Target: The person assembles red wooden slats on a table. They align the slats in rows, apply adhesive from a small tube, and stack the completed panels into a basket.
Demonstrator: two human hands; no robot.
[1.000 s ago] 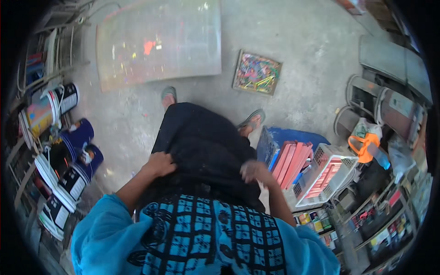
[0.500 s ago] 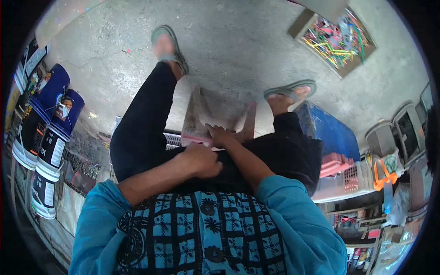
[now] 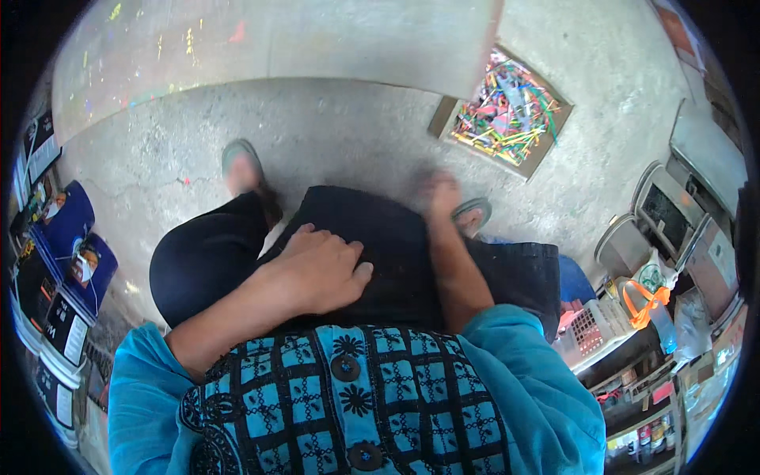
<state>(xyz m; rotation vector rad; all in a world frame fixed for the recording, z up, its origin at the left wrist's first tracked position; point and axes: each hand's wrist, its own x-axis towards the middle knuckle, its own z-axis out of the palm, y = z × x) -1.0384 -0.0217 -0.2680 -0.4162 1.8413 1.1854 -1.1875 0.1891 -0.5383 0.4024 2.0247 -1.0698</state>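
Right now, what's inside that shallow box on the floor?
The shallow box holds a jumble of thin, colourful sticks, with pink pieces among them. They cover the bottom, and the big grey board blocks one corner, so anything there can't be seen.

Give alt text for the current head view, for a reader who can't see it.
A person's left hand lies over dark clothing; the right hand, blurred, is extended near the right foot. Ahead are a pale, colour-flecked panel and a box of thin colourful pieces on concrete floor, with buckets left and a white basket right.
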